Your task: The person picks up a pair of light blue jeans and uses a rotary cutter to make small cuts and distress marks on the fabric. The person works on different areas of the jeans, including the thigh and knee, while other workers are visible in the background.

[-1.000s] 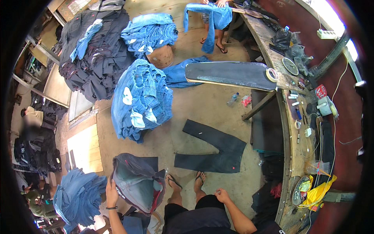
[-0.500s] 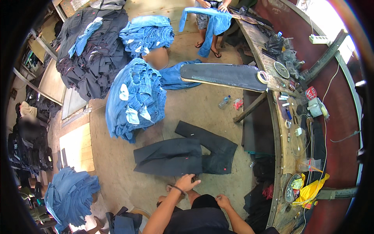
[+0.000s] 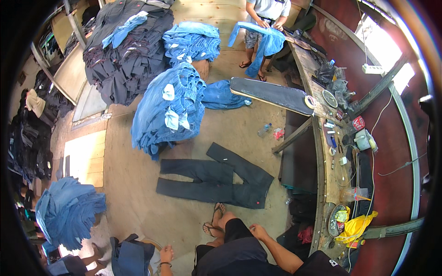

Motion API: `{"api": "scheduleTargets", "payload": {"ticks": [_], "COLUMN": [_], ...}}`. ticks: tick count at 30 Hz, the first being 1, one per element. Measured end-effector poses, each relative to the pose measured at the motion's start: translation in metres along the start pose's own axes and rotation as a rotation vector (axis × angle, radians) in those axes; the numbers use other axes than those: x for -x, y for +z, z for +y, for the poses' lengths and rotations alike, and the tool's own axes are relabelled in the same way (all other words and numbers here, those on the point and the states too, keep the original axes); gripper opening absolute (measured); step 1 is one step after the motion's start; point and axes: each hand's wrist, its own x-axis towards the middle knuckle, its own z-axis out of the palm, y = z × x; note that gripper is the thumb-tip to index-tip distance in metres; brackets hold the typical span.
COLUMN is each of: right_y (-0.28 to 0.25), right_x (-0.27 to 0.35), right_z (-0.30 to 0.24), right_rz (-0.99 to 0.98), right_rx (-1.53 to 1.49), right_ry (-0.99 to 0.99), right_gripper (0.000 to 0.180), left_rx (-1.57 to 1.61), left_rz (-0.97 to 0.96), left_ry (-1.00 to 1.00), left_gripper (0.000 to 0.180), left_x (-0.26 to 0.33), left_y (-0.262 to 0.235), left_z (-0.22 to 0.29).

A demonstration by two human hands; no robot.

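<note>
Dark grey jeans (image 3: pixel 216 181) lie spread flat on the concrete floor just in front of my sandalled feet (image 3: pixel 214 221). My left hand (image 3: pixel 165 254) hangs low at the bottom edge with nothing in it, next to a dark bundle of cloth (image 3: pixel 131 255). My right hand (image 3: pixel 258 231) rests by my thigh on my black shorts, also holding nothing. Neither hand touches the jeans.
A tall heap of blue jeans (image 3: pixel 170 108) stands beyond the dark pair, with more blue (image 3: pixel 66 209) and dark piles (image 3: pixel 129 46) around. A padded board (image 3: pixel 271 94) juts from a cluttered workbench (image 3: pixel 329 152) on the right. A person (image 3: pixel 264 27) at the back holds blue jeans.
A second ago my left hand held a dark garment. It then came down onto the floor, and now the jeans lie flat and both hands have drawn back to my body.
</note>
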Motion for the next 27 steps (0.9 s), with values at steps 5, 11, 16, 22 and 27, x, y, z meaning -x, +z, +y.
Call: {"api": "scheduleTargets", "payload": {"ticks": [5,11,16,22,27], "right_y": [-0.007,-0.020,-0.024,-0.024,-0.032], "right_x": [0.015,0.037,0.050,0.042,0.015], "right_z": [0.010,0.041,0.065,0.071,0.043], "right_rz": [0.126,0.209,0.190,0.177,0.131], "right_rx": [-0.116,0.063,0.139,0.171,0.295], "right_ry": [-0.072,-0.002,0.076,0.070,0.031], "right_gripper": [0.039,0.037,0.036,0.037,0.037], "left_rx": [0.037,0.095,0.239,0.285,0.386], "left_rz": [-0.013,-0.137,-0.228,-0.210,-0.190], "left_ry": [-0.012,-0.083,-0.206,-0.133,-0.094], "left_gripper": [0.036,0.040,0.037,0.042,0.048], "left_x": [0.031,0.071,0.082,0.076,0.087], "left_y": [-0.019,0.006,0.027,0.025,0.027], "left_z": [-0.073,-0.148,-0.169,-0.165,-0.177]}}
